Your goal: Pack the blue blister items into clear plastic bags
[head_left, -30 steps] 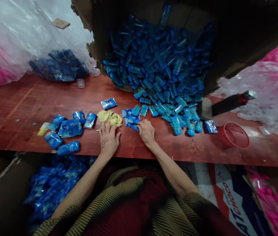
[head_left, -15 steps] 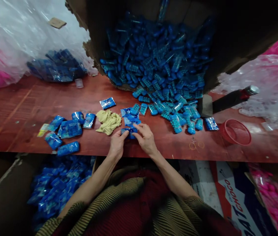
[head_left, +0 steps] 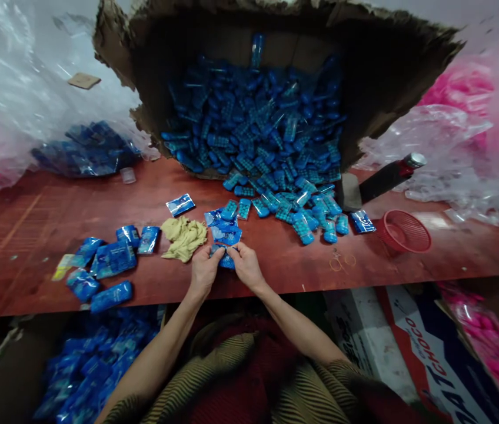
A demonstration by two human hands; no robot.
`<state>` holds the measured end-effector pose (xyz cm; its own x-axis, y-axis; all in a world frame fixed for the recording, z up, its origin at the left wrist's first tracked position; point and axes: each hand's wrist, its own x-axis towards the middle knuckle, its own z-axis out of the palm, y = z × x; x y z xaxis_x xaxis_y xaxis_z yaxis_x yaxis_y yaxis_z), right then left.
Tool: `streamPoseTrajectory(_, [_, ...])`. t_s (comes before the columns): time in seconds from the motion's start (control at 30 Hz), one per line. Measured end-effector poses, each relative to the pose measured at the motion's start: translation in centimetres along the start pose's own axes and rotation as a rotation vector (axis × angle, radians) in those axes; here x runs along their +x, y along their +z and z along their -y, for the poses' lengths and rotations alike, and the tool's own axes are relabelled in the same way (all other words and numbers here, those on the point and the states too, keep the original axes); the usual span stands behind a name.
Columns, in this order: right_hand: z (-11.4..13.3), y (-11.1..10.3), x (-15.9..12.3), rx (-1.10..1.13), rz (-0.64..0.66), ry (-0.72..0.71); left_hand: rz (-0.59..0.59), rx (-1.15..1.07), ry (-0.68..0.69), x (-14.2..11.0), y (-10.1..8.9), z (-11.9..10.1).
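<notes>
Between my two hands is a small blue printed sachet (head_left: pixel 227 262), low over the table's front part. My left hand (head_left: pixel 205 270) pinches its left side, thumb on top. Its right side is pinched by my right hand (head_left: pixel 246 264), the thumbs close together. Just beyond my fingertips lie flat blue sachets (head_left: pixel 226 235), with a small clear-and-blue bottle (head_left: pixel 229 210) on top of them. A crumpled yellow cloth (head_left: pixel 183 238) lies beside my left hand. Farther left are several filled blue packets (head_left: pixel 114 259).
A torn cardboard box (head_left: pixel 117 50) spills many small blue bottles (head_left: pixel 271 153) onto the red table (head_left: pixel 258 280). To the right stand a dark bottle-like object (head_left: pixel 391 178) and a red plastic basket (head_left: pixel 406 231). Below the table edge is a heap of blue packets (head_left: pixel 95 365).
My right fingers have come down from above the sachet and now pinch it opposite my left hand. The whole view has shifted, so the table appears lower and farther left.
</notes>
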<state>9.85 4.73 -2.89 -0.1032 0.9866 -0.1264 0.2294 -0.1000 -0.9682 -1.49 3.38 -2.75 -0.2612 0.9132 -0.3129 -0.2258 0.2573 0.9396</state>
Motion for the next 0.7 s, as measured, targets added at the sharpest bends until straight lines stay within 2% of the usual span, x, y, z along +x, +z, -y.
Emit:
streamPoseTrajectory(0.1, [0.5,-0.1,-0.3,-0.05,-0.042,-0.03,0.001,-0.028,0.006,0.2,0.2,0.0])
streamPoseTrajectory(0.3, [0.1,0.1,-0.5,-0.05,-0.106,-0.061,0.064,-0.195,-0.096,-0.2,1.4,-0.3])
streamPoseTrajectory(0.43, [-0.6,0.5,-0.3,0.076,-0.123,-0.02,-0.043,-0.208,-0.066,-0.7,2.2,0.0])
streamPoseTrajectory(0.53, [-0.4,0.5,-0.1,0.242,-0.035,0.065,-0.113,-0.217,-0.026,-1.1,2.5,-0.3])
streamPoseTrajectory(0.6, [0.0,0.3,-0.1,0.307,0.007,0.097,-0.055,-0.25,-0.052,-1.5,2.3,-0.8])
streamPoseTrajectory(0.7, [0.6,-0.4,-0.3,0.232,-0.033,0.03,0.063,-0.289,-0.147,-2.3,1.7,-1.8])
